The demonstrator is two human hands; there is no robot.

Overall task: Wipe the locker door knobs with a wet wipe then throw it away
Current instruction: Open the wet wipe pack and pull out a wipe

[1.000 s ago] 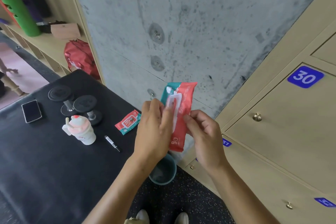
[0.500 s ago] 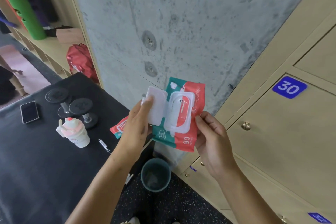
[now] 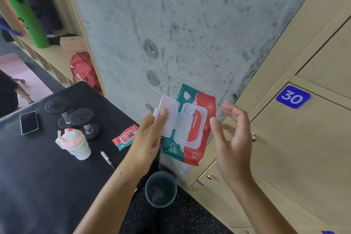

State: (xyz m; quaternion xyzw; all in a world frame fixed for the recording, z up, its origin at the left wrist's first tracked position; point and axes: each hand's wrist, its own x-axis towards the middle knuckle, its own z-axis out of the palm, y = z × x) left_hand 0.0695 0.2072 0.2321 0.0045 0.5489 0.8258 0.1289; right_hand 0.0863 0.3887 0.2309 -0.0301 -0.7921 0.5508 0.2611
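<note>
My left hand (image 3: 147, 138) holds a red and teal wet wipe pack (image 3: 190, 150) upright in front of the concrete wall, thumb pressed on its white flip lid (image 3: 168, 118), which stands swung open to the left. My right hand (image 3: 233, 138) hovers just right of the pack with fingers spread and holds nothing. A brass knob (image 3: 253, 137) sits on the beige locker door numbered 30 (image 3: 303, 148) behind that hand. Two more knobs (image 3: 209, 176) show on lower lockers. A teal bin (image 3: 161, 189) stands on the floor below the pack.
A black table (image 3: 38, 186) at the left carries a phone (image 3: 29, 122), a dumbbell (image 3: 76, 118), a white cup (image 3: 76, 143), a pen (image 3: 107, 158) and a small wipe pack (image 3: 125, 137). A red bag (image 3: 83, 71) sits on the shelves behind.
The lid was flipped open by my left hand. My right hand has let go of the pack's right edge and spread its fingers beside it.
</note>
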